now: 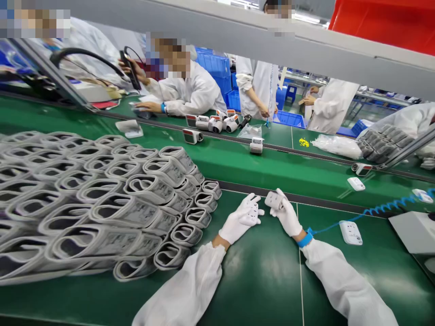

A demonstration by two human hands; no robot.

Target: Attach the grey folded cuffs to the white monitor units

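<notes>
White device (251, 215), printed with small dark marks, sits in the person's gloved left hand (236, 222), over the near workbench and to the right of the cuff stack. Largest about it is the green workbench (265, 280), crossed by a thin white line just below the right wrist. Beyond runs the green conveyor belt (224, 170), with a dark rail (326, 204) edging the bench just past the fingertips. Overhead a grey beam (220, 27) slants across; co-workers in white (204, 88) are on the belt's far side.

Rolled grey cuffs (132, 217) pile high on the left, layer on layer — a wall beside the left forearm. At the right edge stands a grey box (413, 233). Green surface shows between pile and box, room for both forearms to shift sideways. A coiled blue cord (384, 208) runs from the right wrist's blue band (305, 239) across that right-hand side, above a second white device (351, 232) lying on the bench. Another white unit (356, 183) rides the belt.

Left fingers are partly spread, cradling their device; the right hand (288, 219) is curled round a small grey piece (273, 200) — the two hands near each other, apart.
</notes>
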